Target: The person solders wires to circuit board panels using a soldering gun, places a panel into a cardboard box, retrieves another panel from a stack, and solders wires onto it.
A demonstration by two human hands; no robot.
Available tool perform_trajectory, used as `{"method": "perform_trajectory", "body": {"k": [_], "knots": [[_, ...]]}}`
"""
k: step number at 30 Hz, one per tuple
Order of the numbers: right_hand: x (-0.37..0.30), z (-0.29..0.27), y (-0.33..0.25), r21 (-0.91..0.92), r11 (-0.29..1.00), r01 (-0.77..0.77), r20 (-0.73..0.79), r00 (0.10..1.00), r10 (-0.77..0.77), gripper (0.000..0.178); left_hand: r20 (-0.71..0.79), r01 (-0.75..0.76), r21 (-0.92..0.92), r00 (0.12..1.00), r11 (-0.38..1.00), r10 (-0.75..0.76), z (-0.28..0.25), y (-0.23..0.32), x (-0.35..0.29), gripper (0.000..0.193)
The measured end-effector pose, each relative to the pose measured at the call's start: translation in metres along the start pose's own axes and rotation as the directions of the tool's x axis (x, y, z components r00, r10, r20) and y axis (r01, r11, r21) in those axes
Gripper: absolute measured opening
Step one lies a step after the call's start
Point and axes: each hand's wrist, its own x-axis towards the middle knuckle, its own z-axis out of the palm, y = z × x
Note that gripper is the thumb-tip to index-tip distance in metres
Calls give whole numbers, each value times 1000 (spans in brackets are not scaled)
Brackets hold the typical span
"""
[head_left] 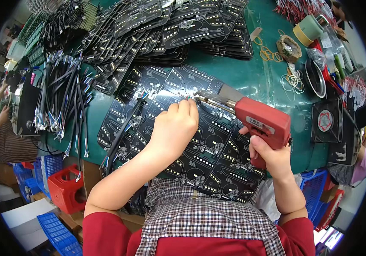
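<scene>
My right hand (272,158) is wrapped round the grip of a red soldering gun (261,121), whose metal tip points left at a black circuit board panel (210,132). Close to that tip, my left hand (176,123) is closed in a pinch over the board. Thin coloured wire ends show at its fingertips, though the fingers cover most of what they hold. Just left of this hand, a black cable (123,130) lies across the panel, its stripped coloured wires touching the board at the upper end. White squares and small metal parts dot the panel, which reaches my checked apron.
Stacked black circuit boards (191,27) cover the back of the green table (272,79). A bundle of black cables (59,94) lies at left. Rubber bands (270,54), a tape roll (308,30) and a black fan (327,121) are at right. A red stool (65,190) stands lower left.
</scene>
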Motion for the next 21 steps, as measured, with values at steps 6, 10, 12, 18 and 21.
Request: {"method": "perform_trajectory", "body": {"k": [6, 10, 12, 18, 21], "knots": [[7, -1, -1, 21, 997, -69, -2, 998, 69, 29, -29, -14, 64, 999, 998, 16, 2, 4, 3, 36], [8, -1, -2, 10, 996, -86, 0, 996, 86, 29, -25, -3, 89, 1000, 996, 5, 3, 7, 3, 34], [8, -1, -3, 1, 996, -92, 5, 996, 92, 30, -29, 0, 93, 1000, 996, 2, 3, 8, 4, 34], [7, 0, -4, 11, 995, -97, 2, 995, 97, 30, -29, 6, 140, 1000, 990, -2, 2, 11, 7, 29], [6, -1, -1, 16, 998, -59, 18, 998, 58, 33, -17, 9, 160, 1000, 987, -6, 2, 11, 7, 29]]}}
